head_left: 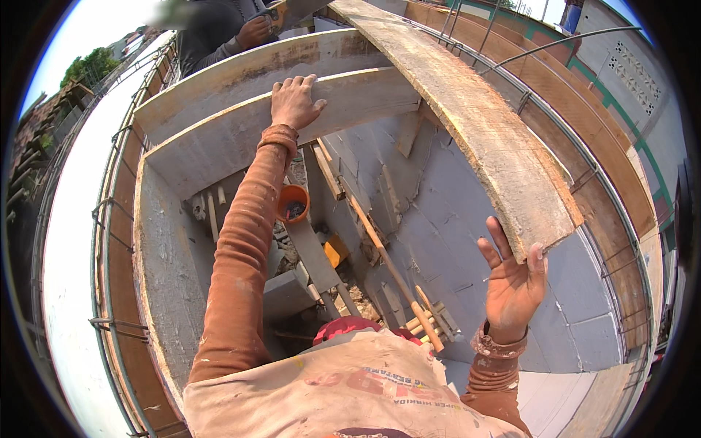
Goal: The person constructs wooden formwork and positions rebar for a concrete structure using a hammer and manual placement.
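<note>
My left hand point(295, 102) reaches forward and grips the top edge of a grey-stained wooden board point(212, 139) standing on edge, its fingers hooked over the rim. On the right, my right hand point(511, 288) is raised with the palm showing and the fingers spread. Its thumb lies against the near end of a long, rough plank point(482, 131), which runs from the top middle down to the right. Whether that hand bears any of the plank's weight I cannot tell.
Another person's hand point(254, 32) holds a handsaw point(296, 13) behind a second upright board point(255, 66). Below are an orange bucket point(293, 203), a bamboo pole point(387, 263) and a yellow container point(335, 251). Steel bars point(102, 212) line the left wall.
</note>
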The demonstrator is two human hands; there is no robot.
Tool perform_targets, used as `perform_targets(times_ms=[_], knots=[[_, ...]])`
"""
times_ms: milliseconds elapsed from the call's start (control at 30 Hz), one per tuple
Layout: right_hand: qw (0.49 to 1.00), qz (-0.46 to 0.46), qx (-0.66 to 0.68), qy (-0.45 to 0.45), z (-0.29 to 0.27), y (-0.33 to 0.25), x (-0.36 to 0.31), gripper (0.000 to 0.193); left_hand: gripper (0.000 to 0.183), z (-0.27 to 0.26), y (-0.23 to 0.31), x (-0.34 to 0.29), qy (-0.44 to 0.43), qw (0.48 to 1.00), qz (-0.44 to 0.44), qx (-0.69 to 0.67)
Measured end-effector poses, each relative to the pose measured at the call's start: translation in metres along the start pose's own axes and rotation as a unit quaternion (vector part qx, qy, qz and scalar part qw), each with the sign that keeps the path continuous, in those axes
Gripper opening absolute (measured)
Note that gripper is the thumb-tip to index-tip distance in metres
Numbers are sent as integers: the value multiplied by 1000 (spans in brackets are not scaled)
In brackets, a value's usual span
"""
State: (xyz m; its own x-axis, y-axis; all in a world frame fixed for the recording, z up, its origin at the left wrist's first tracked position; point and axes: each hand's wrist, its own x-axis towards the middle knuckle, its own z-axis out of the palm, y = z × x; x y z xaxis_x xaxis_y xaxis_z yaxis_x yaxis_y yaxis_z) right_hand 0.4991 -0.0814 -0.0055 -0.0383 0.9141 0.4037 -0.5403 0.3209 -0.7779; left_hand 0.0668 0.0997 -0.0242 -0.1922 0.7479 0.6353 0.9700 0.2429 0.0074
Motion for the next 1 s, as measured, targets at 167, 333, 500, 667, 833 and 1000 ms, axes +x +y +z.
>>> perform_targets(times_ms=[167,333,500,667,833,1000], knots=[[999,23,-24,-25,-17,3,-10,64,62,0,-1,1,-8,1000,25,-15],[996,47,-35,-69,-43,5,-15,66,61,-3,1,0,8,1000,5,-14],[992,115,-11,-56,-69,-10,-11,76,64,-5,9,-1,-15,1000,-17,-12],[977,147,-131,-84,-110,-50,-2,52,72,-4,9,-5,-34,999,-30,-11],[957,57,-282,-39,-191,-126,23,40,57,-15,-14,0,11,946,-71,-317],[767,-199,-597,125,-288,-202,95,31,49,-75,-71,-5,82,943,-164,-277]])
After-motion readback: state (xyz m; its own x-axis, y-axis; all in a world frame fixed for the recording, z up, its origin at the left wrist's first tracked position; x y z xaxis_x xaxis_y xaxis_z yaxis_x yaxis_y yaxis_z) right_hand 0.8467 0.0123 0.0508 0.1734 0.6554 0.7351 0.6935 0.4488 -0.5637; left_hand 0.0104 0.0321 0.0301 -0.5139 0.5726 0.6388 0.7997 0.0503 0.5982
